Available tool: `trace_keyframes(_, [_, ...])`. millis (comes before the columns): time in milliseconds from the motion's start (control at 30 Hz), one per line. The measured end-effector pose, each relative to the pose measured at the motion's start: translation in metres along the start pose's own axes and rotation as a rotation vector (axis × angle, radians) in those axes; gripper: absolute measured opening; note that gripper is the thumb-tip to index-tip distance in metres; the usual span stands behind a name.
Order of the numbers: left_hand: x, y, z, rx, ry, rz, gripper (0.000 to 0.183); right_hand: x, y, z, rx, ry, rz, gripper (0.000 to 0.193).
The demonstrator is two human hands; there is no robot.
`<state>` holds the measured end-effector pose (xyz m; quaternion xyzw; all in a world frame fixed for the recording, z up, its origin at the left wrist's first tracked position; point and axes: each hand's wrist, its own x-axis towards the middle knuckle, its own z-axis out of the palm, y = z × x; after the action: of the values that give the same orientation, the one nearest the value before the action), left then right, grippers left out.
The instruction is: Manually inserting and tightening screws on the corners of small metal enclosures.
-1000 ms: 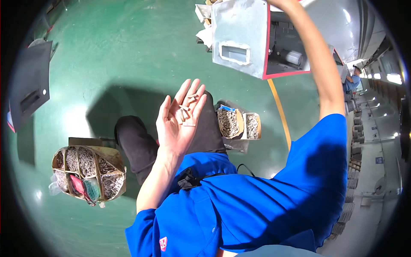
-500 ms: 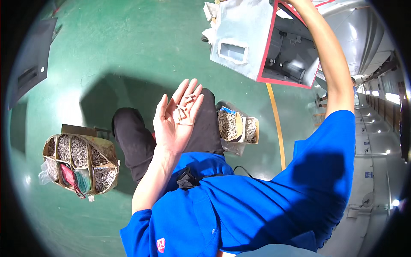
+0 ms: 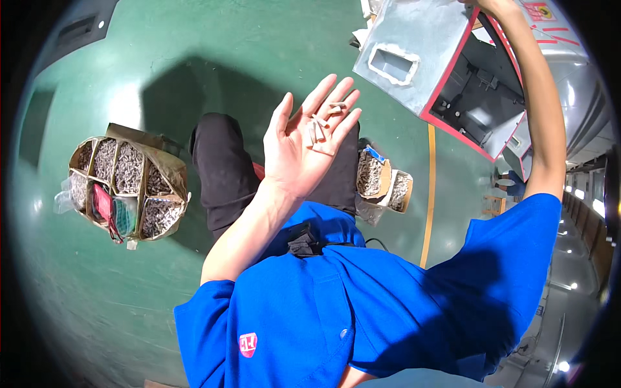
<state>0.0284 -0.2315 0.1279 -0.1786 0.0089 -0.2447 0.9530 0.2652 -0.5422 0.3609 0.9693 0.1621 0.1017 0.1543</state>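
Note:
My left hand [image 3: 299, 143] is held palm up over my knees, fingers spread. Several short pale beige plug-like pieces [image 3: 318, 127] lie loose across its palm and fingers. My right arm stretches up and away to a grey metal box [image 3: 414, 39] with a red-edged opening. At the picture's top edge my right hand [image 3: 493, 5] is by the box's upper rim; its fingers are mostly cut off, so their hold is hidden. Inside the opening, dark fittings [image 3: 482, 84] show. A rectangular cutout [image 3: 393, 63] with a whitish border is in the box's near side.
At left on the green floor stands a divided carton [image 3: 150, 198] filled with similar small pieces, with a red and a green item in it. Two smaller boxes of pieces [image 3: 372, 176] stand beside my right knee. A yellow floor line [image 3: 428, 213] runs past them. A grey panel [image 3: 74, 32] is at far left.
The whole view has shifted, so the metal box and my left hand appear farther right and higher. The pieces stay on my left palm; my right hand is still by the box's upper rim.

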Motion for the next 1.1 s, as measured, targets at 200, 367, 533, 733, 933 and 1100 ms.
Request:
trace_keyframes(200, [-0.001,0.005,0.01,-0.006,-0.004,0.009,0.06,-0.06,-0.208,-0.027,0.453,0.095,-0.856,0.013])
trace_keyframes(367, [-0.003,0.005,0.002,-0.037,0.031,-0.038,0.056,-0.104,-0.248,0.02,0.477,0.012,-0.997,0.023])
trace_keyframes(533, [-0.001,0.006,-0.006,-0.031,0.011,-0.027,0.047,-0.106,-0.252,0.03,0.411,0.043,-0.982,0.012])
trace_keyframes(733, [0.005,0.009,-0.011,-0.078,-0.152,-0.036,0.04,-0.104,-0.254,0.013,0.404,-0.123,-0.829,0.011])
trace_keyframes(933, [0.007,0.005,-0.003,0.084,0.032,0.057,0.051,0.01,-0.174,-0.028,0.477,-0.015,-0.577,0.016])
trace_keyframes(1100, [0.001,0.012,-0.015,0.09,0.076,0.073,0.05,0.094,-0.09,-0.017,0.129,-0.116,-0.224,0.016])
